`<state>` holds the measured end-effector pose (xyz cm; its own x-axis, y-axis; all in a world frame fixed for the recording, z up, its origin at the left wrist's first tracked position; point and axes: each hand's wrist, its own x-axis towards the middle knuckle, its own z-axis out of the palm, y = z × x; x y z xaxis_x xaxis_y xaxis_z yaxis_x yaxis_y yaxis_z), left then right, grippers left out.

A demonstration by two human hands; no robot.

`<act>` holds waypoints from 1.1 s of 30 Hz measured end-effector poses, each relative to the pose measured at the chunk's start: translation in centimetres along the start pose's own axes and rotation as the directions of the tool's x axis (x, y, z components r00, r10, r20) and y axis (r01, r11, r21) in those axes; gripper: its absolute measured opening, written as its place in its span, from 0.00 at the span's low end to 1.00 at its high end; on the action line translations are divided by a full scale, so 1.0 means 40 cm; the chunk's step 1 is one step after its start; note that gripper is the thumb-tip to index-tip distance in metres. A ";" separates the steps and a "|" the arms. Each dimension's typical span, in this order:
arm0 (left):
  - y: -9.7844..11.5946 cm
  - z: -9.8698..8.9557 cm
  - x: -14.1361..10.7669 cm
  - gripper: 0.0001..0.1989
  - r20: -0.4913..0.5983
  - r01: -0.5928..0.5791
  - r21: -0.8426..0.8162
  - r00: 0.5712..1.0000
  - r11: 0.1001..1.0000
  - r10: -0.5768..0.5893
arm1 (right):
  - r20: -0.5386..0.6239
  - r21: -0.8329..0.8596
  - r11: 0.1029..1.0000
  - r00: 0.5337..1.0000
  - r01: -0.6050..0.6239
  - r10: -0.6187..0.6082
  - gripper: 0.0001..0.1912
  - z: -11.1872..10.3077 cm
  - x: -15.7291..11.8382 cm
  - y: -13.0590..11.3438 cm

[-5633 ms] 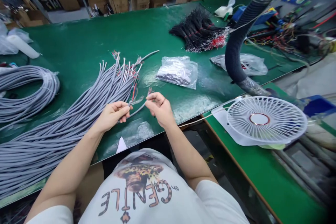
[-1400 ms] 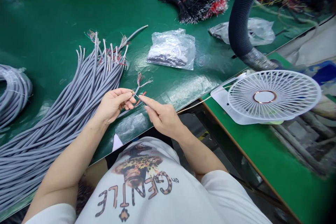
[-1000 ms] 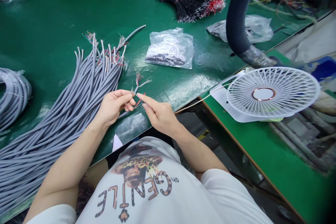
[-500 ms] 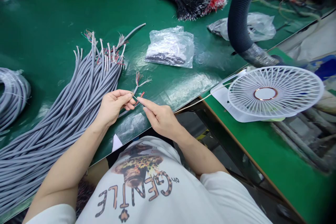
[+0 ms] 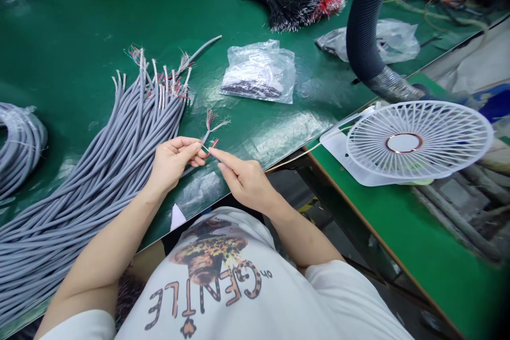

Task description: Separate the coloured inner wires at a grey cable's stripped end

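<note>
Near the desk's point(image 5: 79, 37) near edge, the left hand point(image 5: 171, 162) is pinching a thin strand point(image 5: 204, 146), apparently steadying it for the right hand point(image 5: 249, 180), whose index finger is reaching its tip; whether that hand is gripping anything, I cannot tell. Red wire ends point(image 5: 215, 143) are poking up beside the fingers, perhaps crowding them. A frayed cable end point(image 5: 211, 123) is splaying just beyond, grey cables point(image 5: 131, 143) are lying leftward, a plastic bag point(image 5: 258, 71) is resting farther in, and a ribbed hose point(image 5: 364, 21) is arching over the desk's right side.
</note>
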<state>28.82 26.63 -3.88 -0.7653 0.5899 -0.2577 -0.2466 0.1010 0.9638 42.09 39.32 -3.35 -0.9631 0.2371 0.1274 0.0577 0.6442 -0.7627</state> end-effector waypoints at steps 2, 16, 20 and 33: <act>0.001 0.000 0.000 0.14 -0.004 -0.011 0.000 1.000 1.000 0.011 | 0.019 -0.022 1.000 1.000 -0.004 0.005 0.22 0.003 -0.002 -0.003; -0.008 0.009 -0.008 0.13 0.027 0.001 0.049 1.000 0.999 -0.002 | -0.176 0.202 0.978 0.981 -0.044 0.080 0.22 0.007 0.030 0.028; -0.009 0.001 0.000 0.15 0.009 -0.002 0.023 1.000 1.000 0.001 | -0.036 0.101 0.995 0.999 0.000 0.004 0.21 0.000 0.011 0.019; -0.005 0.003 -0.005 0.15 0.025 -0.001 0.038 1.000 0.999 0.000 | -0.030 0.139 0.989 0.998 -0.044 0.049 0.21 0.037 0.018 0.019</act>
<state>29.10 26.58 -4.01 -0.7501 0.6100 -0.2555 -0.2227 0.1308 0.9661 41.03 38.92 -4.79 -0.9507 0.2904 0.1091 0.0634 0.5261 -0.8481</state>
